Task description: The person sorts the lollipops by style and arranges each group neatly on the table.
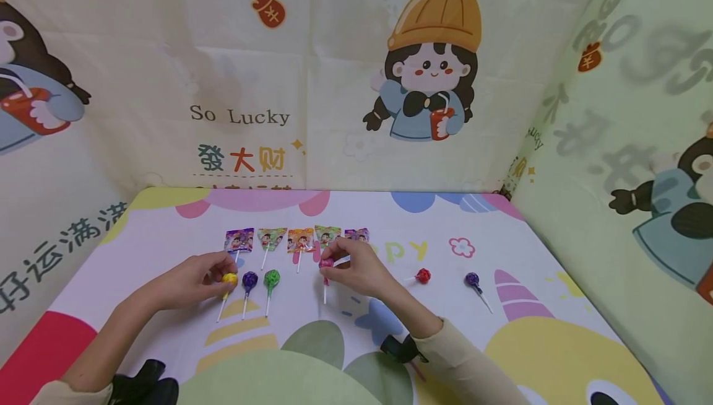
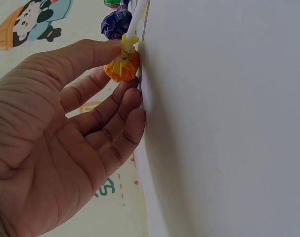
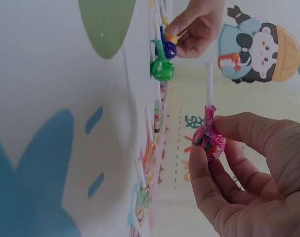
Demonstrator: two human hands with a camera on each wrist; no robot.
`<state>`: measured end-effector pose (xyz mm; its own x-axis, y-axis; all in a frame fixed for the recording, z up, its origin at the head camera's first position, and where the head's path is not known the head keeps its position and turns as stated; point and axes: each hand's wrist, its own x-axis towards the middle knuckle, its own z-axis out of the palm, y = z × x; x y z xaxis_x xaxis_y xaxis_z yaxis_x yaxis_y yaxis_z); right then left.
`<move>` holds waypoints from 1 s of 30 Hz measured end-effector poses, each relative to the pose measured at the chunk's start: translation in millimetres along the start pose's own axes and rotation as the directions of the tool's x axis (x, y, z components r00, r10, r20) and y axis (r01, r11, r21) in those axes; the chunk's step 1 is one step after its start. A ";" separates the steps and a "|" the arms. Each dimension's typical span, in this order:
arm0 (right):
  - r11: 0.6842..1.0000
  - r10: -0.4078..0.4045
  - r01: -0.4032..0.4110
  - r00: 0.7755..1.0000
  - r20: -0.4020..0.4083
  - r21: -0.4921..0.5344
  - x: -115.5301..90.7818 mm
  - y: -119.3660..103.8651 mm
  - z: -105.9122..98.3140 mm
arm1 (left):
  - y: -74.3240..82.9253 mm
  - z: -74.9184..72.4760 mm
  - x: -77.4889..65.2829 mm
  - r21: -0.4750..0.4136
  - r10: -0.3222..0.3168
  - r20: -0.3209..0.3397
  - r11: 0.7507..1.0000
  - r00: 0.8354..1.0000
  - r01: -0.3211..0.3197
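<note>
My left hand (image 1: 192,278) pinches a yellow-wrapped round lollipop (image 2: 122,66) by its head, at the left end of the front row. To its right lie a purple round lollipop (image 1: 249,280) and a green one (image 1: 271,278), sticks toward me. A pink round lollipop (image 3: 209,140) is between the thumb and fingers of my right hand (image 1: 353,265); in the right wrist view its white stick points up and the candy is off the table. Behind the hands is a row of flat-wrapped lollipops: purple (image 1: 239,240), green (image 1: 272,239), orange (image 1: 301,240), green (image 1: 327,234) and purple (image 1: 356,235), partly covered.
Right of my right hand lie a red round lollipop (image 1: 423,276) and a dark purple one (image 1: 472,279), set apart. The table (image 1: 434,222) has a cartoon-patterned cover. Printed cloth walls (image 1: 340,83) stand at its back and sides.
</note>
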<state>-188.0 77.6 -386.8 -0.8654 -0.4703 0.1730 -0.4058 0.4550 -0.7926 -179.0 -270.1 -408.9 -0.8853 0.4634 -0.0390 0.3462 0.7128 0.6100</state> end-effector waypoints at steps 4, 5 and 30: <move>1.000 -0.009 0.009 1.000 -0.001 0.011 4.0 -0.8 5.3 | -0.5 0.0 0.3 0.002 0.006 -0.002 1.000 1.000 -0.006; 1.000 -0.007 0.007 1.000 0.000 0.011 4.8 -1.0 6.6 | -0.6 0.1 0.4 0.003 0.007 -0.003 1.000 1.000 -0.007; 0.999 0.002 -0.004 0.999 0.049 0.034 26.0 -4.8 42.1 | -4.5 1.1 0.5 -0.002 0.013 -0.001 1.000 1.000 -0.013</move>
<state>-196.2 31.3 -403.1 -0.8507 -0.5060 0.1423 -0.3921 0.4307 -0.8128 -180.7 -272.6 -412.6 -0.8809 0.4724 -0.0304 0.3572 0.7055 0.6121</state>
